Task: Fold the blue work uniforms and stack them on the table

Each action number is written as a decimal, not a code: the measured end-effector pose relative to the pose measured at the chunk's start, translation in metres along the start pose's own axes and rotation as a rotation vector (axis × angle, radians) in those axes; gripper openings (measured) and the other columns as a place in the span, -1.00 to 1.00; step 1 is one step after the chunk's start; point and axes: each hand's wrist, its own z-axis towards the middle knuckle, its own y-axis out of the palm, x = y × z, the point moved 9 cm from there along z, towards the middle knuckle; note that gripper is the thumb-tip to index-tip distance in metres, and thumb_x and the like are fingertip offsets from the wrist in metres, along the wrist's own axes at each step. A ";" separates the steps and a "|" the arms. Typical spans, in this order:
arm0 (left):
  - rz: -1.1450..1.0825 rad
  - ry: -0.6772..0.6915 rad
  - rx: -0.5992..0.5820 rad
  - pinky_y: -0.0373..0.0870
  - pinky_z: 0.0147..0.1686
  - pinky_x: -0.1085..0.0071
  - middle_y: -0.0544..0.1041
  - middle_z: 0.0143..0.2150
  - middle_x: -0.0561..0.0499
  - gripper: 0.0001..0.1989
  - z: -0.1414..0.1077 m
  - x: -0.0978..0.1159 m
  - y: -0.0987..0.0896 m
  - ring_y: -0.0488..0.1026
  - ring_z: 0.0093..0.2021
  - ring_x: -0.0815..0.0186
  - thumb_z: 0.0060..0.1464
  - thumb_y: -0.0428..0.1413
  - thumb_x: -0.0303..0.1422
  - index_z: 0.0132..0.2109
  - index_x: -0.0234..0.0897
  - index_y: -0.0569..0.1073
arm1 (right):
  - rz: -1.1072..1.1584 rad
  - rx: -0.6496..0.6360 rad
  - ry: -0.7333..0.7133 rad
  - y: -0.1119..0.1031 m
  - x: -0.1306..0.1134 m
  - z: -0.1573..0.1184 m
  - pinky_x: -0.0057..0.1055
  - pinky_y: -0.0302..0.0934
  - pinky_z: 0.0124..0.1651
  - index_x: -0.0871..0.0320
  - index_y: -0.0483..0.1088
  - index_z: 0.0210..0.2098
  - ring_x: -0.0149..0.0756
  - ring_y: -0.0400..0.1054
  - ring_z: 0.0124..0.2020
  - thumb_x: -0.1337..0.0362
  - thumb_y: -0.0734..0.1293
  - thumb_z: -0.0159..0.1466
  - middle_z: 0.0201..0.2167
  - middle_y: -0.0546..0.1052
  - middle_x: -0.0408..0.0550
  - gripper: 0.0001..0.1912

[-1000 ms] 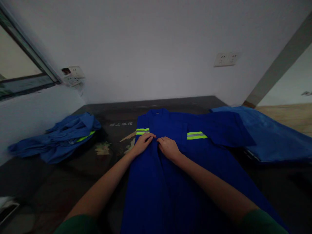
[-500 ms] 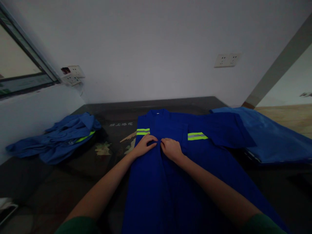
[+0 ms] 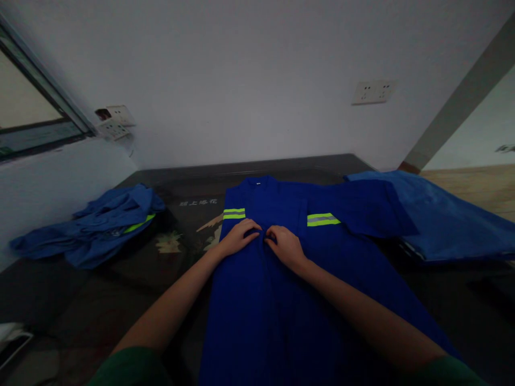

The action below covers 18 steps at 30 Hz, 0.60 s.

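Note:
A blue work coverall or jacket (image 3: 322, 268) with yellow-green and grey reflective bands lies spread on the dark table, collar at the far end, one sleeve out to the right. Near its chest, my left hand (image 3: 240, 236) rests on the cloth, thumb and fingertips closing on the front edge. Facing it, my right hand (image 3: 285, 245) pinches the same front opening with curled fingers. The two sets of fingertips almost meet. Whatever small fastening may lie between them is too dark and small to make out.
A crumpled blue garment (image 3: 92, 225) lies at the left of the dark table (image 3: 193, 179). Folded lighter blue cloth (image 3: 450, 220) is stacked at the right. A white-edged object (image 3: 14, 343) sits at the lower left. Behind the table stands a wall with sockets (image 3: 374, 92).
My right hand's fingers have curled and shifted slightly at the front edge. My left hand stays nearly in place on the cloth. The whole view has shifted a little.

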 end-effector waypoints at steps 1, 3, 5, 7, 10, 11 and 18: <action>0.000 -0.001 -0.003 0.30 -0.01 0.31 0.48 -0.13 -0.06 -0.80 0.001 0.000 0.000 0.39 -0.09 0.27 0.27 -0.02 -0.27 -0.10 -0.27 0.41 | -0.001 0.002 0.002 0.000 0.000 0.000 -0.41 0.13 -0.20 0.13 0.41 -0.23 -0.28 0.35 -0.20 0.31 0.29 0.28 -0.29 0.50 -0.08 -0.92; -0.003 -0.005 -0.017 0.30 -0.01 0.30 0.47 -0.13 -0.07 -0.79 0.002 -0.001 0.002 0.39 -0.09 0.27 0.28 -0.05 -0.27 -0.10 -0.27 0.41 | -0.009 -0.003 -0.004 0.000 -0.002 -0.001 -0.41 0.12 -0.21 0.14 0.41 -0.27 -0.28 0.35 -0.22 0.31 0.29 0.28 -0.31 0.49 -0.08 -0.94; -0.004 -0.009 -0.045 0.29 0.01 0.29 0.46 -0.13 -0.07 -0.78 0.002 -0.002 0.006 0.38 -0.08 0.26 0.29 -0.07 -0.28 -0.10 -0.27 0.40 | -0.001 -0.017 -0.019 0.001 -0.005 -0.001 -0.42 0.11 -0.20 0.14 0.41 -0.34 -0.28 0.34 -0.22 0.33 0.28 0.28 -0.33 0.49 -0.08 -0.92; 0.001 -0.024 -0.075 0.29 0.02 0.29 0.45 -0.15 -0.07 -0.78 0.003 -0.003 0.011 0.38 -0.08 0.26 0.30 -0.09 -0.27 -0.12 -0.27 0.39 | 0.036 -0.035 -0.013 0.001 -0.005 -0.001 -0.43 0.10 -0.20 0.15 0.40 -0.37 -0.31 0.33 -0.24 0.34 0.27 0.28 -0.35 0.49 -0.09 -0.90; 0.051 -0.065 -0.102 0.28 0.02 0.27 0.45 -0.17 -0.06 -0.78 0.005 -0.006 0.016 0.37 -0.10 0.26 0.30 -0.12 -0.28 -0.15 -0.26 0.37 | 0.067 -0.083 0.028 0.002 -0.002 -0.001 -0.45 0.09 -0.25 0.15 0.40 -0.39 -0.35 0.34 -0.30 0.34 0.27 0.28 -0.37 0.49 -0.10 -0.87; 0.075 -0.076 -0.109 0.28 0.02 0.27 0.44 -0.17 -0.06 -0.78 0.006 -0.006 0.017 0.37 -0.10 0.25 0.30 -0.13 -0.29 -0.15 -0.26 0.36 | 0.060 -0.101 0.043 0.002 -0.002 -0.002 -0.46 0.08 -0.27 0.15 0.40 -0.39 -0.35 0.34 -0.31 0.34 0.27 0.28 -0.38 0.49 -0.10 -0.88; 0.236 -0.126 -0.126 0.28 -0.02 0.24 0.44 -0.18 -0.04 -0.82 0.008 -0.002 0.024 0.36 -0.13 0.23 0.29 -0.12 -0.36 -0.17 -0.26 0.35 | -0.036 -0.186 0.046 0.001 -0.001 -0.010 -0.46 0.10 -0.31 0.14 0.40 -0.33 -0.36 0.37 -0.32 0.34 0.31 0.24 -0.33 0.48 -0.11 -0.97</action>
